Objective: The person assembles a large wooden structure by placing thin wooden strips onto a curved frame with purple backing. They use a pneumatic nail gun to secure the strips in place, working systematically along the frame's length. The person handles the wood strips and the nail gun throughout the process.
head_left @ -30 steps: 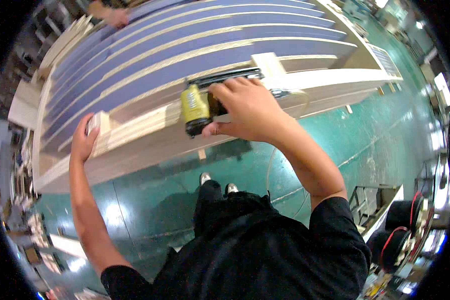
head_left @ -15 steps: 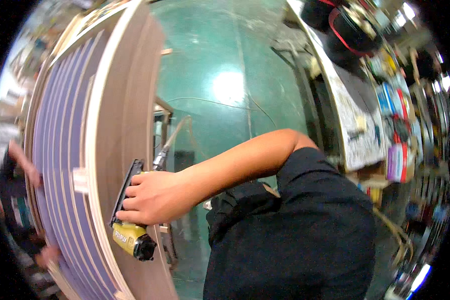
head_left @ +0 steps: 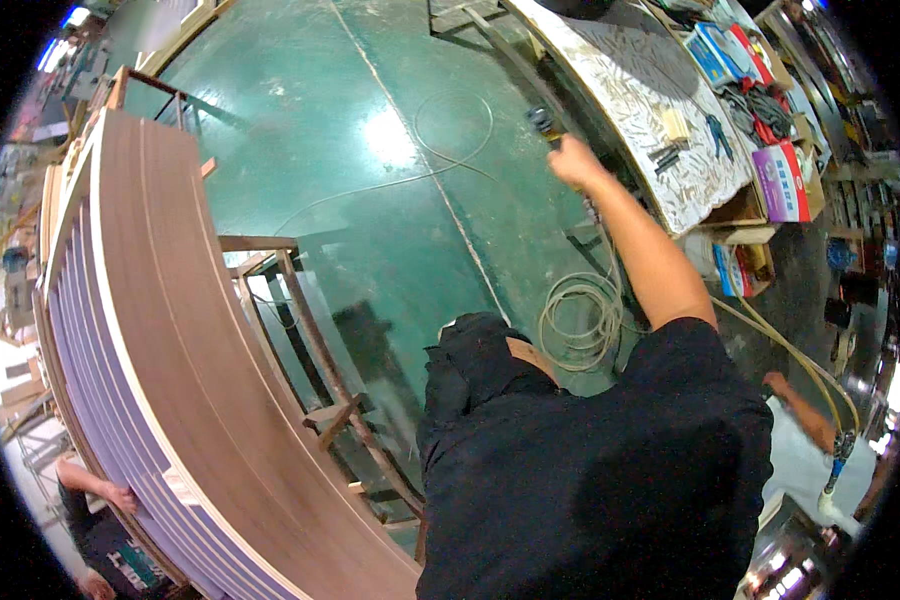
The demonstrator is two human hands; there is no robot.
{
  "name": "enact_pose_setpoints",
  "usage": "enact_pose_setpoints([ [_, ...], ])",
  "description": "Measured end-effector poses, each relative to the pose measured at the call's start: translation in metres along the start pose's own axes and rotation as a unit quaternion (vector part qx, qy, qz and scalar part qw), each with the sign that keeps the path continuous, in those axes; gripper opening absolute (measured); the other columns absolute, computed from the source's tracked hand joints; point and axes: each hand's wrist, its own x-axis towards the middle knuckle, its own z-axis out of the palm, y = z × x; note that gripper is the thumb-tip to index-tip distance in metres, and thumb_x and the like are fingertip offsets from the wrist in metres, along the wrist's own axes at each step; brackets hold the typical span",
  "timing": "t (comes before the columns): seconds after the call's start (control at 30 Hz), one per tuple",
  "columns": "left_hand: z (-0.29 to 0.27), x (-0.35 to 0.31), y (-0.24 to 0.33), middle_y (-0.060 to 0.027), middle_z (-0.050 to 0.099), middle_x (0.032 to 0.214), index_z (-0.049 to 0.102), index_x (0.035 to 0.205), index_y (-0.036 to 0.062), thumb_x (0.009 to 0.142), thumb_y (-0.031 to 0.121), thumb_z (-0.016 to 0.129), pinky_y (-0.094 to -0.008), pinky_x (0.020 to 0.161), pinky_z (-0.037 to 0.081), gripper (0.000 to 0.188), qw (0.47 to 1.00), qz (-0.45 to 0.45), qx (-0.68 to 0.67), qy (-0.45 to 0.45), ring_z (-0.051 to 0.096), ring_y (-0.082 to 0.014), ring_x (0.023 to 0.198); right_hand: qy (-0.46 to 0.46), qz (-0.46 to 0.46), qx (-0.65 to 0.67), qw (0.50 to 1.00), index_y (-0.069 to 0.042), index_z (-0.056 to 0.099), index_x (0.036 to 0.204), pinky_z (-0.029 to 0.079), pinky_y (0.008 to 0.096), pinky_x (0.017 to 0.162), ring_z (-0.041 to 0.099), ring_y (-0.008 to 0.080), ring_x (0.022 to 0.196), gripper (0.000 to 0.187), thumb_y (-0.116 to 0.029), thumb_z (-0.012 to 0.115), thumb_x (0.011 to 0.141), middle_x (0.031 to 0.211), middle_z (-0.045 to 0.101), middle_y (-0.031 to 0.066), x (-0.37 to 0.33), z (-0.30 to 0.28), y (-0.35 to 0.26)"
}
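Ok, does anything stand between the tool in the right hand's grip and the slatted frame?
A thin hose loops across the green floor between the tool in the right hand and the frame, whose trestle juts out beneath it; nothing else visible.

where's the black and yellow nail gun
The nail gun is upper right of centre in the head view, in the right hand, left of the white-topped workbench.

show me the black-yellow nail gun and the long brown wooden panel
Black-yellow nail gun [head_left: 542, 122]: head view, on its black end
Long brown wooden panel [head_left: 213, 345]: head view, on its broad face
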Motion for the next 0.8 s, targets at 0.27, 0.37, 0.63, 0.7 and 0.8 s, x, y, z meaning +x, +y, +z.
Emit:
enact_pose_setpoints([
  [0.27, 0.003, -0.003, 0.002, -0.0226, 0.043, 0.156, 0.045, 0.149, -0.0027, 0.103, 0.034, 0.047, -0.0418, 0.122, 0.026, 0.059, 0.999, -0.025, 0.046, 0.001, 0.039, -0.0347, 0.145, 0.166, 0.093, -0.125, 0.974, -0.001, 0.048, 0.137, 0.052, 0.0542, 0.096, 0.062, 0.0432, 0.119, 0.055, -0.025, 0.066, 0.091, 0.125, 0.061, 0.0258, 0.073, -0.042, 0.129],
  [0.37, -0.042, -0.104, -0.053, -0.0231, 0.042, 0.156, 0.044, 0.150, -0.0032, 0.104, 0.036, 0.045, -0.0420, 0.123, 0.025, 0.060, 0.989, -0.125, 0.080, 0.012, 0.038, -0.0352, 0.146, 0.142, 0.048, -0.151, 0.977, -0.006, 0.055, 0.136, 0.051, 0.0540, 0.097, 0.062, 0.0423, 0.118, 0.050, -0.024, 0.067, 0.091, 0.127, 0.062, 0.0258, 0.127, -0.029, 0.083],
  [0.63, -0.176, -0.216, -0.162, -0.0224, 0.049, 0.147, 0.049, 0.144, -0.0030, 0.106, 0.039, 0.044, -0.0412, 0.117, 0.030, 0.057, 0.961, -0.263, 0.086, 0.000, 0.044, -0.0337, 0.138, 0.149, -0.027, -0.162, 0.975, -0.010, 0.065, 0.126, 0.043, 0.0608, 0.096, 0.055, 0.0452, 0.121, 0.041, -0.029, 0.063, 0.090, 0.138, 0.055, 0.0195, 0.255, -0.030, 0.190],
  [0.7, -0.154, -0.217, -0.153, -0.0187, 0.067, 0.124, 0.062, 0.130, -0.0001, 0.105, 0.040, 0.047, -0.0390, 0.102, 0.045, 0.049, 0.968, -0.248, 0.040, 0.002, 0.061, -0.0287, 0.117, 0.220, 0.017, -0.243, 0.945, -0.012, 0.062, 0.131, 0.038, 0.0654, 0.097, 0.051, 0.0472, 0.125, 0.044, -0.030, 0.061, 0.091, 0.143, 0.049, 0.0198, 0.288, -0.066, 0.193],
  [0.8, -0.147, -0.229, -0.134, -0.0204, 0.068, 0.120, 0.064, 0.126, -0.0015, 0.105, 0.042, 0.051, -0.0373, 0.103, 0.045, 0.050, 0.949, -0.304, 0.073, 0.031, 0.062, -0.0289, 0.115, 0.302, 0.100, -0.311, 0.896, -0.015, 0.057, 0.139, 0.032, 0.0722, 0.098, 0.044, 0.0501, 0.131, 0.050, -0.032, 0.058, 0.092, 0.152, 0.040, 0.0203, 0.322, -0.088, 0.166],
])
